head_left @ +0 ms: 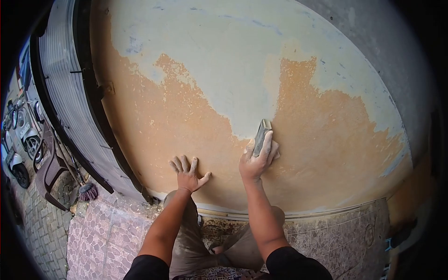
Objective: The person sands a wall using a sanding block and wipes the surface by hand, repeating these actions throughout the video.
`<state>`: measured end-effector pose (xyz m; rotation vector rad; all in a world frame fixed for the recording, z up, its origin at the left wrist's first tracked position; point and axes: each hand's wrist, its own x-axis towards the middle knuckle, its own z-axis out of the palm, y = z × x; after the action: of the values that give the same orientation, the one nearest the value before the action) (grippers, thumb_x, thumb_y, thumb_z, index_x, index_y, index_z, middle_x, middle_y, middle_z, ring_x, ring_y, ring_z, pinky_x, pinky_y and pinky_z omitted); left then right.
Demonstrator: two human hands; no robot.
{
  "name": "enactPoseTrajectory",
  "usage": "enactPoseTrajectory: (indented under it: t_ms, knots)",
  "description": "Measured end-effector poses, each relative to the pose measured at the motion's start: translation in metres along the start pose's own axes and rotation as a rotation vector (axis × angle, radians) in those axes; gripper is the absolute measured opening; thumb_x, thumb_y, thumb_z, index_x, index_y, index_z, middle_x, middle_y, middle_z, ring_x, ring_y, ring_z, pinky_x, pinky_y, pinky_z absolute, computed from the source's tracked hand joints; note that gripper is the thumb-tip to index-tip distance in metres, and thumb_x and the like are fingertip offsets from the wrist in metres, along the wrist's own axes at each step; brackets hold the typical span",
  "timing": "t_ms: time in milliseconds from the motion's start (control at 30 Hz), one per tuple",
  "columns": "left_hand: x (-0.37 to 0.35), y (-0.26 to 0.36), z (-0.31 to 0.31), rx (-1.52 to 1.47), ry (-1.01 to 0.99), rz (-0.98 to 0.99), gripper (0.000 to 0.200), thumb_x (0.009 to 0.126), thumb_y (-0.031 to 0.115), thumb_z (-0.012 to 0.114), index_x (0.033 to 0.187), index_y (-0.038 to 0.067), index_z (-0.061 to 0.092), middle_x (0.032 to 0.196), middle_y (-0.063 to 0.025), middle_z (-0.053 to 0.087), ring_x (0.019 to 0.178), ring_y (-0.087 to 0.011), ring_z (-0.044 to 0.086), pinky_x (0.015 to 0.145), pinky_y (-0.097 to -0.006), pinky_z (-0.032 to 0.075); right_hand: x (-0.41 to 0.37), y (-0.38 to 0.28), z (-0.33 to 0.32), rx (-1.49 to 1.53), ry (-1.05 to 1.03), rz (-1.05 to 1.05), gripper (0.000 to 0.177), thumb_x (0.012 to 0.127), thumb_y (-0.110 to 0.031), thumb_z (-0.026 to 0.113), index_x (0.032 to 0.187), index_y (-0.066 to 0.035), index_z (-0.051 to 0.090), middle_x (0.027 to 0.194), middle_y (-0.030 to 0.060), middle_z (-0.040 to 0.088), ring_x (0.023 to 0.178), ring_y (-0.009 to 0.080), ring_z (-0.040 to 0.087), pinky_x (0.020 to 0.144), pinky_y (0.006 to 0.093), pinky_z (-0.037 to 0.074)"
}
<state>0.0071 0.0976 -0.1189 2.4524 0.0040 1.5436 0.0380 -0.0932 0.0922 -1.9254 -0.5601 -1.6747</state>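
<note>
Single cam, head-mounted, fisheye, black vignette round the edges. Looks fwd + slightly down, roughly square-on to wall. Close range: wall fills frame from 10 to 2 o'clock. Left hand sits just below ctr, right hand at its 3 o'clock. Tiled floor at 6-7, shutter at 9.

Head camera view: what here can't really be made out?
The tool: head view, the right hand covers its lower part, so its kind is unclear.
The wall under the left hand: hidden by the palm.
The scooters: small, warped, cut by the left edge.
Picture corners: blacked out by the lens rim.
</note>
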Motion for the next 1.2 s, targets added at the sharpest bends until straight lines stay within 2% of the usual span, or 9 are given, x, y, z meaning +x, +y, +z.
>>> enactPoseTrajectory:
  t_ms: [67, 167, 367, 467, 633, 900, 1000, 1100, 1200]
  knots:
    - [0.004, 0.003, -0.004, -0.02, 0.011, -0.045, 0.093, 0.079, 0.065, 0.072, 0.154, 0.019, 0.041, 0.168, -0.0226, 0.01, 0.153, -0.0495, -0.002, 0.119, -0.0702, -0.002, -0.052, 0.009, 0.005, -0.013, -0.004, -0.036, 0.058, 0.091, -0.007, 0.065, 0.145, 0.002, 0.046, 0.111, 0.0174, 0.06, 0.096, 0.0326, 0.056, 0.087, 0.0461, 0.037]
    - [-0.01, -0.004, -0.01, -0.018, -0.105, -0.069, 0.093, 0.081, 0.064, 0.071, 0.156, 0.02, 0.037, 0.168, -0.0228, 0.009, 0.153, -0.05, -0.001, 0.119, -0.0696, -0.002, -0.061, 0.006, -0.001, 0.019, -0.058, -0.045, 0.058, 0.091, -0.006, 0.066, 0.146, -0.001, 0.047, 0.109, 0.0161, 0.06, 0.093, 0.0318, 0.055, 0.088, 0.0452, 0.036]
    - [-0.01, 0.007, -0.007, -0.013, -0.082, -0.116, 0.093, 0.083, 0.062, 0.071, 0.156, 0.018, 0.036, 0.166, -0.0292, 0.009, 0.152, -0.0536, 0.002, 0.12, -0.0678, 0.002, 0.062, -0.013, -0.006, -0.005, -0.032, -0.039, 0.059, 0.089, -0.005, 0.066, 0.146, 0.0, 0.049, 0.108, 0.0142, 0.058, 0.092, 0.031, 0.054, 0.086, 0.0445, 0.037]
    - [-0.004, 0.016, -0.01, -0.023, -0.033, -0.126, 0.092, 0.083, 0.06, 0.072, 0.157, 0.017, 0.036, 0.165, -0.0311, 0.009, 0.151, -0.0549, 0.003, 0.12, -0.0672, 0.005, 0.015, 0.001, 0.013, 0.193, 0.109, -0.032, 0.059, 0.089, -0.004, 0.066, 0.146, -0.001, 0.048, 0.109, 0.0142, 0.058, 0.094, 0.0315, 0.054, 0.083, 0.0456, 0.039]
    - [0.041, 0.014, -0.042, -0.03, -0.016, -0.073, 0.1, 0.083, 0.055, 0.074, 0.159, 0.011, 0.027, 0.165, -0.0303, 0.012, 0.152, -0.0525, 0.007, 0.121, -0.0651, 0.006, -0.075, 0.021, -0.011, 0.096, -0.088, -0.091, 0.061, 0.091, -0.003, 0.066, 0.147, 0.0, 0.045, 0.111, 0.0209, 0.056, 0.096, 0.0362, 0.056, 0.087, 0.049, 0.044]
    - [0.062, 0.021, -0.016, -0.02, 0.168, -0.094, 0.105, 0.081, 0.057, 0.074, 0.161, 0.01, 0.025, 0.167, -0.0253, 0.014, 0.154, -0.0474, 0.005, 0.121, -0.0655, 0.002, 0.096, -0.016, -0.01, 0.182, 0.204, 0.068, 0.067, 0.09, -0.003, 0.066, 0.152, -0.001, 0.041, 0.114, 0.019, 0.057, 0.1, 0.0326, 0.056, 0.088, 0.0437, 0.044]
    - [0.045, 0.014, -0.002, 0.015, 0.205, -0.023, 0.105, 0.082, 0.061, 0.072, 0.161, 0.011, 0.025, 0.168, -0.0241, 0.007, 0.155, -0.0465, -0.002, 0.121, -0.0662, 0.0, 0.057, -0.006, -0.003, 0.091, 0.05, -0.02, 0.068, 0.09, -0.002, 0.066, 0.152, 0.001, 0.04, 0.114, 0.0192, 0.057, 0.099, 0.0329, 0.055, 0.088, 0.0442, 0.043]
    - [0.031, 0.01, 0.007, -0.018, 0.192, -0.038, 0.103, 0.079, 0.063, 0.074, 0.159, 0.014, 0.031, 0.169, -0.0209, 0.008, 0.155, -0.0458, -0.003, 0.12, -0.0668, -0.001, -0.049, 0.015, 0.003, 0.054, -0.056, -0.12, 0.069, 0.088, 0.002, 0.064, 0.151, 0.005, 0.037, 0.117, 0.024, 0.056, 0.101, 0.0375, 0.054, 0.088, 0.049, 0.046]
    - [0.03, 0.009, 0.008, -0.049, 0.184, -0.07, 0.101, 0.076, 0.064, 0.077, 0.157, 0.017, 0.037, 0.169, -0.0195, 0.011, 0.155, -0.046, -0.002, 0.12, -0.0668, -0.002, -0.081, 0.011, -0.011, 0.079, -0.137, -0.034, 0.066, 0.088, 0.004, 0.064, 0.149, 0.005, 0.04, 0.116, 0.023, 0.056, 0.101, 0.0374, 0.054, 0.088, 0.0506, 0.046]
